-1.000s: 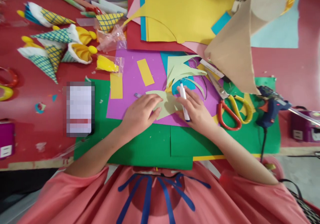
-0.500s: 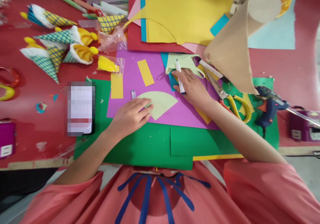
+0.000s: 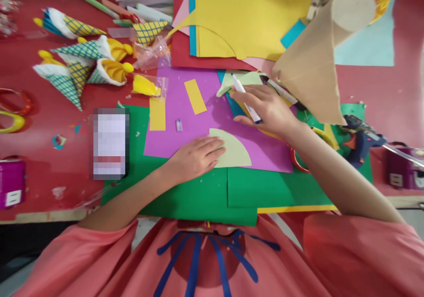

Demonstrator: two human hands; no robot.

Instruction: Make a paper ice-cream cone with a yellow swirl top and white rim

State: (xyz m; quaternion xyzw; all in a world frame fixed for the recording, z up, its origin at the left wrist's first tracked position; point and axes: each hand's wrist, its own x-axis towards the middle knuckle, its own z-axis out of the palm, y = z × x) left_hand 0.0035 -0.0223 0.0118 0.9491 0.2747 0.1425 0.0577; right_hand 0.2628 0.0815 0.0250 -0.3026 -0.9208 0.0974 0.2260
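Observation:
My left hand lies flat, fingers stretched out, on the left corner of a pale green fan-shaped paper piece that rests on a purple sheet. My right hand hovers above the purple sheet's right side, fingers closed round a white marker whose tip points up and left. Pale green paper offcuts lie just beyond that hand. A green sheet lies under the purple one.
Scissors with yellow and red handles and a blue glue gun lie to the right. A tan paper cone stands at the back right. Paper cone crafts sit at the far left, a phone beside the green sheet.
My right hand pushed the green offcuts away toward the back, then lifted back with the marker. My left hand slid the fan-shaped piece to the right and nearer me.

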